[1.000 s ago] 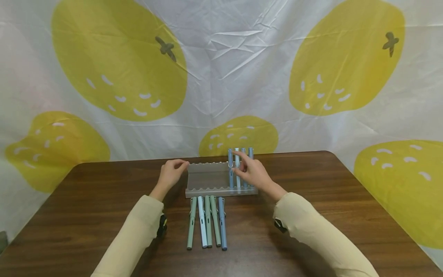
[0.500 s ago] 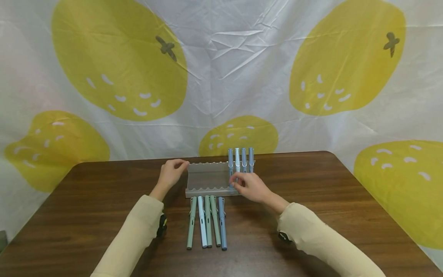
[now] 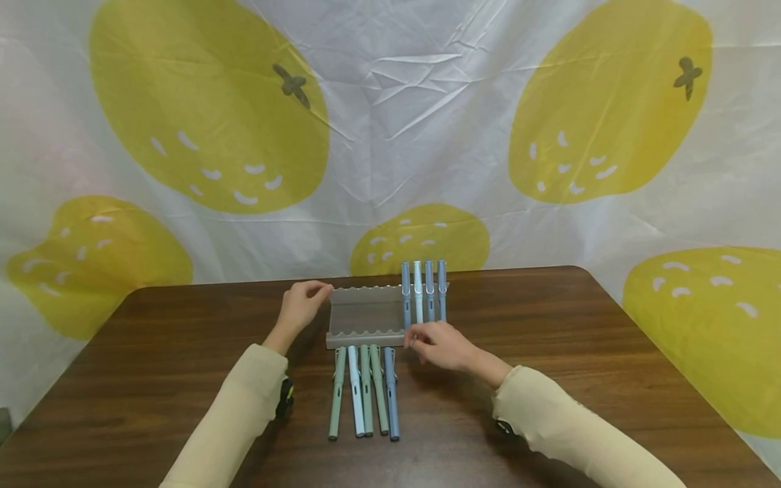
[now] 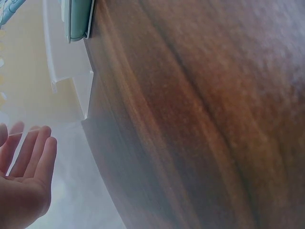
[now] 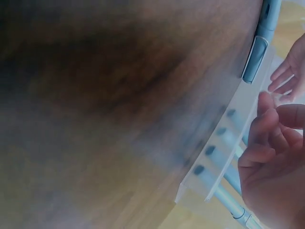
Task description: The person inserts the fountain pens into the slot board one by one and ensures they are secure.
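Note:
A clear rack (image 3: 366,317) with notched edges stands on the table, and four pens (image 3: 417,276) lean side by side in its right part, three blue and one pale. At the rack's back left corner, my left hand (image 3: 300,308) pinches the edge between thumb and fingers; the left wrist view shows this hand (image 4: 31,176) with long, nearly straight fingers. My right hand (image 3: 444,344) hovers at the rack's front right, fingers loosely curled around nothing. In the right wrist view this hand (image 5: 276,167) partly covers the racked pens (image 5: 228,200).
Several pens lie in front of the rack on the brown table (image 3: 201,373): green ones (image 3: 337,400), a pale one (image 3: 356,400) and a blue one (image 3: 392,400) at the right. A cloth (image 3: 415,135) with yellow fruit shapes hangs behind.
My right hand has come down from the racked pens towards the rack's front edge, leaving the upper parts of the pens uncovered. My left hand has stayed at the corner.

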`<state>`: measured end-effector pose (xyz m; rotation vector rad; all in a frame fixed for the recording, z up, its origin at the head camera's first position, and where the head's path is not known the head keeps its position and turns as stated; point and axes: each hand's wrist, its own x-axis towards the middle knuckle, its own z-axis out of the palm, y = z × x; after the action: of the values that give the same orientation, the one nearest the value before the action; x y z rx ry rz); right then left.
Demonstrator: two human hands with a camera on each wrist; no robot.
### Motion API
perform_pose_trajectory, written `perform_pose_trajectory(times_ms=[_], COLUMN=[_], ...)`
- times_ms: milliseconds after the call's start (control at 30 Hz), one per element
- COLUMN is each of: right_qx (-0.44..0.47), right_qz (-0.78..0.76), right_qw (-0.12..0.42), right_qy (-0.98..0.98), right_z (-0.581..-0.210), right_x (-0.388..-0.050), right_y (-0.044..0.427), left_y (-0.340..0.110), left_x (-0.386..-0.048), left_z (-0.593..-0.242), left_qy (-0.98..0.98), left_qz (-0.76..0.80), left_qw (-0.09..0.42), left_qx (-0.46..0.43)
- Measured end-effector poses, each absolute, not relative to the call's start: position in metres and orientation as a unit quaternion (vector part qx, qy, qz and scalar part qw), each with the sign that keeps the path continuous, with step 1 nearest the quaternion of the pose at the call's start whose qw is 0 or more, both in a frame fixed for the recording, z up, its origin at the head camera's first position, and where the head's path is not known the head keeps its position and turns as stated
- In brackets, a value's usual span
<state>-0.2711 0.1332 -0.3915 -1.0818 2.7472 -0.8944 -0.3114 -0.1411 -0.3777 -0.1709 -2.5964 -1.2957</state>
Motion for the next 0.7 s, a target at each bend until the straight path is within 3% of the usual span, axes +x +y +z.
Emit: perform_pose_trajectory(times_ms=[333, 700], right_qx=[-0.34, -0.344], right_qz=[-0.285, -0.201], right_qw=[0.077, -0.006], right_qy=[0.893, 0.917], right_z=[-0.397, -0.403], right_x=[-0.267, -0.265], right_y=[0.126, 0.11], left_y=[-0.141, -0.141], left_x=[-0.312, -0.31], left_z=[-0.377, -0.378], left_qy=[-0.887, -0.887], left_qz=[-0.443, -0.444], left_qw=[0.116, 0.117], left_qx=[-0.059, -0.059])
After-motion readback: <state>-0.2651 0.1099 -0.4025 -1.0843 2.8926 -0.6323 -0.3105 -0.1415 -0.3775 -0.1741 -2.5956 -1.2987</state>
